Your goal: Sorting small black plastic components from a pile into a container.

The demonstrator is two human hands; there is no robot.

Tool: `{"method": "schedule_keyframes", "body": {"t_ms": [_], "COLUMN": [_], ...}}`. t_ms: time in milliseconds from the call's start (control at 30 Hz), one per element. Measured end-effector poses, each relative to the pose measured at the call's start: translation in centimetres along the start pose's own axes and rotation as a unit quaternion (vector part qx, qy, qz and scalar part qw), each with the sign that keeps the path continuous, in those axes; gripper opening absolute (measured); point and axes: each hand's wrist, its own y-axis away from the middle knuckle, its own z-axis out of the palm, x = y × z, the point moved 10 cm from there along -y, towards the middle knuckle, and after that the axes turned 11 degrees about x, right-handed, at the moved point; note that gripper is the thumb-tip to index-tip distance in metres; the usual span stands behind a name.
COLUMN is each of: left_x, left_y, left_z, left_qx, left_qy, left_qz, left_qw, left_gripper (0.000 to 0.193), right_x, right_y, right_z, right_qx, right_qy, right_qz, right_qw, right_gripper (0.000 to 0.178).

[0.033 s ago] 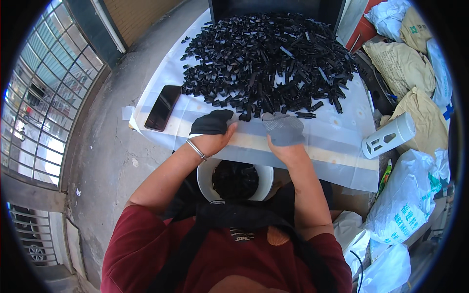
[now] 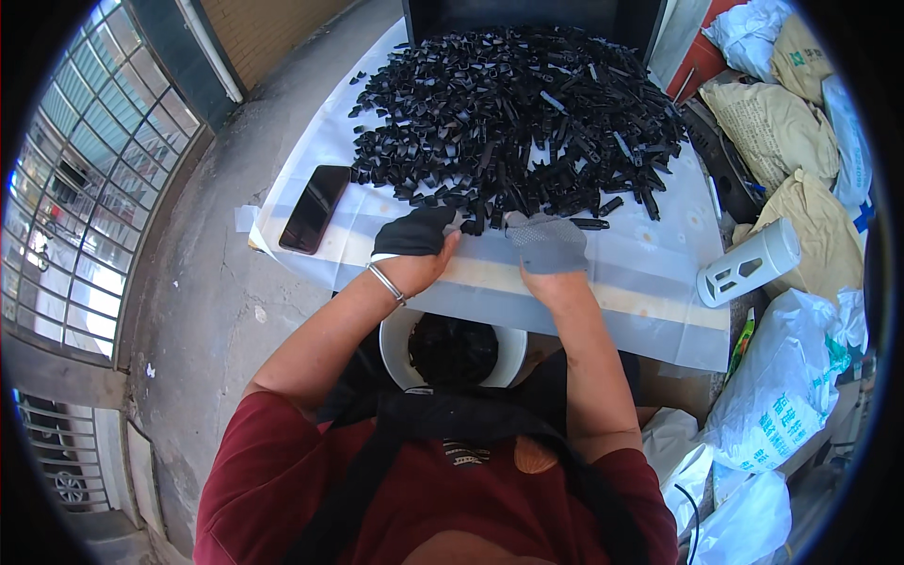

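Landmark for all positions: the pile of black parts (image 2: 513,118), heaped across the desk (image 2: 650,287), which is draped in a pale patterned sheet. The parts are small and angular, some short and bent, others long and narrow; they lie in no visible order.

The left hand (image 2: 416,234), in a black glove, is at the near edge of the pile, left of its middle. The fingers are bent and drawn together, thumb exposed. Whether a part is grasped cannot be told. A metal bracelet (image 2: 386,284) circles that wrist.

The right hand (image 2: 548,245), in a grey dotted glove, is at the same near edge, right of the left hand and apart from it. Its fingers are curled; the fingertips are not clearly visible, so any grip cannot be determined. A slim black piece (image 2: 591,224) lies just beside it, at the pile's near fringe.

A phone (image 2: 315,209) with a dark screen lies left of the pile. Nearer the person than the pile, and below the desk edge, is a white bucket (image 2: 516,350) with black contents. Right of the pile are a white slotted cylinder (image 2: 750,262), tilted, and beige sacks (image 2: 772,122). A dark panel (image 2: 532,11) stands behind the pile.
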Motion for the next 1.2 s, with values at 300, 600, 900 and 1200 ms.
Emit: {"method": "schedule_keyframes", "body": {"t_ms": [300, 600, 900, 1200], "left_x": [0.9, 0.2, -1.3, -0.3], "left_y": [-2.4, -0.7, 0.3, 2.2], "left_z": [2.5, 2.6, 0.3, 2.2], "left_qx": [0.028, -0.043, -0.028, -0.132], "left_qy": [-0.022, -0.081, 0.108, 0.351], "left_qz": [0.014, 0.041, -0.081, -0.241], "left_qw": [0.999, 0.995, 0.990, 0.895], "left_gripper": [0.013, 0.015, 0.023, 0.025], "right_x": [-1.0, -0.7, -1.5, -2.7], "right_y": [-1.3, 0.0, 1.0, 1.5], "right_z": [0.6, 0.5, -1.5, -0.5], "right_qx": [-0.007, 0.000, 0.071, -0.012], "right_qy": [0.070, 0.060, -0.103, -0.239], "right_qz": [-0.034, -0.061, 0.002, 0.045], "right_qw": [0.997, 0.996, 0.992, 0.970], "right_gripper": [0.010, 0.011, 0.019, 0.021]}}
